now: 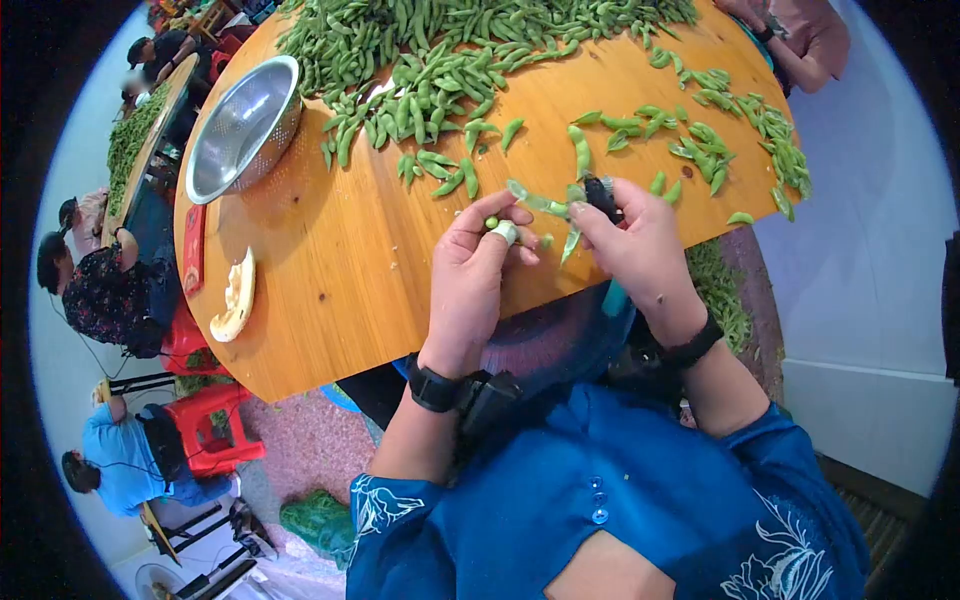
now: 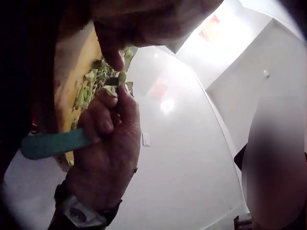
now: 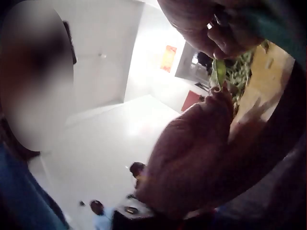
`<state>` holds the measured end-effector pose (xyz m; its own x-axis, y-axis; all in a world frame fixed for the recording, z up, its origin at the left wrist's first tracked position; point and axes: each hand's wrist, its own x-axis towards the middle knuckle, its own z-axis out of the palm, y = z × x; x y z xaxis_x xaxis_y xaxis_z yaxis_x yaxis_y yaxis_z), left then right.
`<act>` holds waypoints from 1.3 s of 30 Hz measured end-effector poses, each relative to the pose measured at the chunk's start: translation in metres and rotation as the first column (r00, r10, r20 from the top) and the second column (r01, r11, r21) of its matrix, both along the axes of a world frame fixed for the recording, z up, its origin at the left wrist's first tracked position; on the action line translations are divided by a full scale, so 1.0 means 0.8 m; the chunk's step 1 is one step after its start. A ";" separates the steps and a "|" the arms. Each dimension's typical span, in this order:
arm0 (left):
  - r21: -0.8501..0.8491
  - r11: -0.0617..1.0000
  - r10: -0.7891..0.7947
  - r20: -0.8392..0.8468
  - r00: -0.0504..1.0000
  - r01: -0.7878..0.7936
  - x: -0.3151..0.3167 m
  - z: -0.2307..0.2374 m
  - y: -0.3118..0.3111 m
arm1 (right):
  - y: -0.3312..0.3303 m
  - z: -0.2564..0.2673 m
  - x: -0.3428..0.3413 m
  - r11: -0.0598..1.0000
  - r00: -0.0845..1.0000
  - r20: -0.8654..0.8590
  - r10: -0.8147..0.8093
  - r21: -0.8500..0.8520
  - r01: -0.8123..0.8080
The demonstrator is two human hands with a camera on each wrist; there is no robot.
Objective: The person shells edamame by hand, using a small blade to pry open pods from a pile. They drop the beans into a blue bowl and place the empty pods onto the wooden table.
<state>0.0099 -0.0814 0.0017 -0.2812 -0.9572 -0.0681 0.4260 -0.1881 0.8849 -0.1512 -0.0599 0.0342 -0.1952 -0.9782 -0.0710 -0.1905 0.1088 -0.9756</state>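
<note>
My right hand [image 1: 640, 232] grips a teal-handled tool [image 2: 55, 143]; its handle sticks out below the palm. A dark part [image 1: 602, 198] with a shiny edge shows beside the thumb. Those fingertips also pinch a split, pale green edamame pod [image 1: 545, 204], which reaches toward my left hand [image 1: 470, 265]. A green bean [image 1: 492, 223] sits between the left thumb and fingers, and a white wrap [image 1: 506, 232] covers the thumb's end. In the right wrist view, the pod [image 3: 219, 74] spans the small space between both hands' fingertips. The tool's kind is unclear.
A big heap of pods [image 1: 430, 60] covers the table's far side, with loose pods [image 1: 705, 150] at right. At left stand a metal colander [image 1: 245, 130], a red packet [image 1: 194, 250] and a cream-coloured peel-like piece [image 1: 236, 298]. The wooden table's edge [image 1: 400, 352] runs under my hands.
</note>
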 end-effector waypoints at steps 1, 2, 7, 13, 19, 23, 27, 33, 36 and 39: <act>0.006 0.999 0.042 0.003 0.999 -0.042 -0.003 0.003 0.001 | 0.002 0.003 -0.001 1.000 1.000 -0.002 0.000 -0.004 0.000; 0.003 0.999 0.041 0.003 0.999 -0.041 -0.004 0.008 0.001 | 0.005 0.007 -0.002 0.993 0.991 -0.130 -0.012 -0.115 -0.003; 0.092 0.977 -0.207 0.219 0.954 0.191 -0.007 0.018 0.005 | 0.013 -0.005 0.004 0.926 0.911 -0.412 -0.025 -0.352 -0.134; 0.081 0.973 -0.228 0.253 0.940 0.214 -0.008 0.034 0.021 | 0.026 -0.009 0.005 0.832 0.867 -0.494 0.068 -0.452 -0.322; 0.005 0.909 -0.395 0.322 0.860 0.416 0.013 0.047 0.031 | 0.033 -0.006 -0.005 0.793 0.811 -0.568 0.143 -0.425 -0.437; 0.064 0.891 -0.446 0.313 0.839 0.450 0.016 0.043 0.039 | 0.040 -0.004 -0.013 0.876 0.907 -0.192 0.374 -0.250 -0.413; 0.071 0.913 -0.404 0.312 0.860 0.403 0.009 0.029 0.052 | 0.046 -0.005 -0.022 0.932 0.930 0.076 0.360 0.005 -0.362; -0.272 0.787 -0.178 0.759 0.626 0.554 0.021 0.023 0.080 | 0.008 0.007 -0.111 0.992 0.991 0.121 0.055 0.106 -0.068; -0.312 0.747 -0.100 0.820 0.563 0.587 0.021 0.017 0.090 | -0.006 -0.013 -0.136 0.989 0.986 -0.125 -0.108 -0.115 0.094; -0.220 0.826 0.007 0.925 0.380 0.519 0.011 0.029 0.085 | -0.010 -0.044 -0.136 0.954 0.972 -0.235 -0.014 -0.294 -0.057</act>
<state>0.0188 -0.0136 0.0253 -0.5516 -0.8311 -0.0711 -0.6131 0.3462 0.7101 -0.2598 -0.0679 -0.0007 -0.1498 -0.9518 0.2676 -0.4145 -0.1852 -0.8910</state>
